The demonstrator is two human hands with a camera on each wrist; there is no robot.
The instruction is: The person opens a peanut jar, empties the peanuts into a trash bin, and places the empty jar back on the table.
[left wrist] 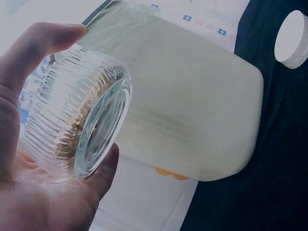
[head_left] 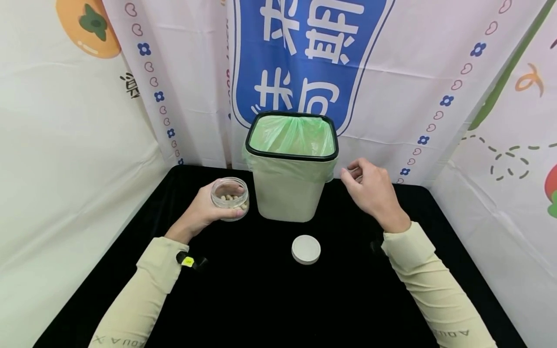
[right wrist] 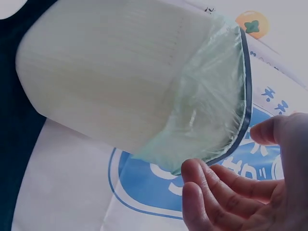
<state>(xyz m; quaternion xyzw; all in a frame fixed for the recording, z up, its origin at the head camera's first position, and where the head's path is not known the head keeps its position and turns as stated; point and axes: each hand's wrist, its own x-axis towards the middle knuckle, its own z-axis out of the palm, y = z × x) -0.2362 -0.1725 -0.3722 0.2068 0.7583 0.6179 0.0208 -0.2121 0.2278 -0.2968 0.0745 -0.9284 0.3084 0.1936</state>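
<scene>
My left hand [head_left: 201,211] grips a clear glass jar [head_left: 230,199] just left of the bin, its open mouth facing up. Several small pale oval pieces, like nuts in their shells, lie inside. The left wrist view shows the jar's ribbed wall and thick base [left wrist: 106,127] between thumb and fingers. My right hand [head_left: 373,189] hangs in the air beside the bin's right side, fingers loosely bent and holding nothing. In the right wrist view its fingertips [right wrist: 193,171] overlap the edge of the green bag. A round white lid [head_left: 306,249] lies on the black cloth in front of the bin.
The pale bin [head_left: 287,193] stands at the back of the black-covered table [head_left: 270,299], its dark rim [head_left: 292,156] holding a green plastic bag [head_left: 291,133]. Printed white curtains [head_left: 191,77] hang close behind and at both sides.
</scene>
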